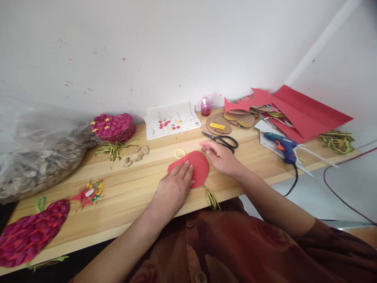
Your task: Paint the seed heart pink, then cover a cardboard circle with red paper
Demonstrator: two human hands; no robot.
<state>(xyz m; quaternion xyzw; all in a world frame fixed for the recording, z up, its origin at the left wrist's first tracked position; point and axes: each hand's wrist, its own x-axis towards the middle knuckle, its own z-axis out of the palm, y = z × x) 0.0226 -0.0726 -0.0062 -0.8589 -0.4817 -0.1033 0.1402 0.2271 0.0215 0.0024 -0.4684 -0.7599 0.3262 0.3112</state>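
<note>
A rounded red paper shape (pixel 201 167) lies on the table in front of me, with a yellow loop (pixel 179 153) at its top edge and a green-yellow yarn tassel (pixel 212 198) at its lower right. My left hand (pixel 176 188) rests flat on its left part, fingers stretched over the paper. Just off the right edge is my right hand (pixel 220 158), loosely bent, fingers apart and nothing visible in them. Black-handled scissors (pixel 220 140) lie right behind that hand.
A blue glue gun (pixel 281 143) with a cord lies right, near red paper sheets (pixel 309 114). Cardboard discs (pixel 218 124), a cup of pink liquid (pixel 206 107) and a sticker sheet (pixel 173 120) stand behind. Left are peanuts (pixel 138 156), a plastic bag (pixel 44 157) and purple-studded pieces (pixel 35 234).
</note>
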